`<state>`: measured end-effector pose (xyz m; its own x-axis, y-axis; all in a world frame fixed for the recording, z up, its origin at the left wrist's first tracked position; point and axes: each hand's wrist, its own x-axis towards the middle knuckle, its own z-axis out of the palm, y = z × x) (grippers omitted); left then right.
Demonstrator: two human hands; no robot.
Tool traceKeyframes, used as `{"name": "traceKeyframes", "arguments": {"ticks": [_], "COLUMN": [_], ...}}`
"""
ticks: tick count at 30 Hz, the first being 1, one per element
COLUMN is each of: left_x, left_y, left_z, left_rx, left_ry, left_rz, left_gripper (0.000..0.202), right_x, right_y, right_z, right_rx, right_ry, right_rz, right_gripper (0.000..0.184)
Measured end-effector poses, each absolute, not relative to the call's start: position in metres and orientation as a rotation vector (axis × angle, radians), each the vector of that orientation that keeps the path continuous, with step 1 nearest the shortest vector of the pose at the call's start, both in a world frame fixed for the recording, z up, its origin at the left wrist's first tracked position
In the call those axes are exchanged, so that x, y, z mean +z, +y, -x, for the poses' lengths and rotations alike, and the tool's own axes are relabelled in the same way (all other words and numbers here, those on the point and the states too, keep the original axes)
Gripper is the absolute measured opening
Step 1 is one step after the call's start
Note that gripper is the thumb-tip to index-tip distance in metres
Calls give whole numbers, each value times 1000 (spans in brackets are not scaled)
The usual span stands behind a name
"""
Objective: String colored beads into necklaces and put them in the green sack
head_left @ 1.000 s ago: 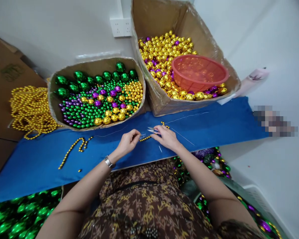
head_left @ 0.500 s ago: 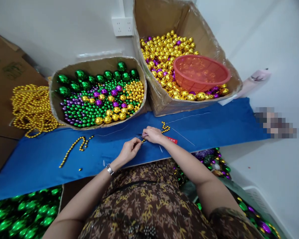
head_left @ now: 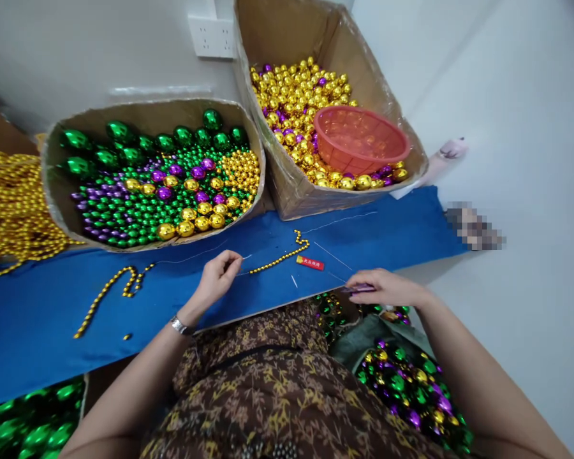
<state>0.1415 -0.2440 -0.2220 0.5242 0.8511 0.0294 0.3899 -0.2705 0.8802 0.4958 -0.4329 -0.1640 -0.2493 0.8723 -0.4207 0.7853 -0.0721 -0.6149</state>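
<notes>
Left hand (head_left: 218,275) pinching thread (head_left: 247,256), right hand (head_left: 385,287) gripping scissors (head_left: 362,289) near counter (head_left: 397,223) edge. Gold strand (head_left: 280,258), lighter (head_left: 310,262) lying between hands.

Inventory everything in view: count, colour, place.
Cardboard bead boxes: two, brown, back
Loose beads: many, gold, purple, green, in boxes
Basket: one, red, right box
Cloth: one, blue, across middle
Bead strands: heaped, gold, far left
Short bead strings: two, gold, on cloth
Lone bead: one, gold, front left
Threads: several, white, on cloth
Lighter: one, red, on cloth
Stick: one, white, by lighter
Wall socket: one, white, behind boxes
Lower beads: many, green left, mixed right
Scissors: one, purple, cloth edge
Wristwatch: one, silver, left wrist
Floral garment: one, brown, bottom
Left grip: one, pinching thread
Right grip: one, holding scissors
</notes>
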Motion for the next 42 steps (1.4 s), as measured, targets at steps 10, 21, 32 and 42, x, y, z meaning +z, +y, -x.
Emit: {"name": "traceKeyframes", "arguments": {"ticks": [10,21,32,42], "left_x": [-121,-177,-191,-187], "left_y": [-223,-246,-265,-275], "left_z": [-123,-147,-161,-159], "left_rx": [1500,1106,895,849], "left_ry": [930,938,922,868], "left_rz": [-1500,-1149,-995,-896], "left_gripper": [15,23,26,27], "right_x": [-234,-233,-226,-198], "right_y": [-395,-402,-391,-390], "right_z": [-469,-466,-463,-451], "right_rx": [400,359,178,57], "right_ry": [-1680,-1728,-1923,-1974], "right_rz": [2454,2766,2855,2658], "right_gripper": [36,39,22,17]}}
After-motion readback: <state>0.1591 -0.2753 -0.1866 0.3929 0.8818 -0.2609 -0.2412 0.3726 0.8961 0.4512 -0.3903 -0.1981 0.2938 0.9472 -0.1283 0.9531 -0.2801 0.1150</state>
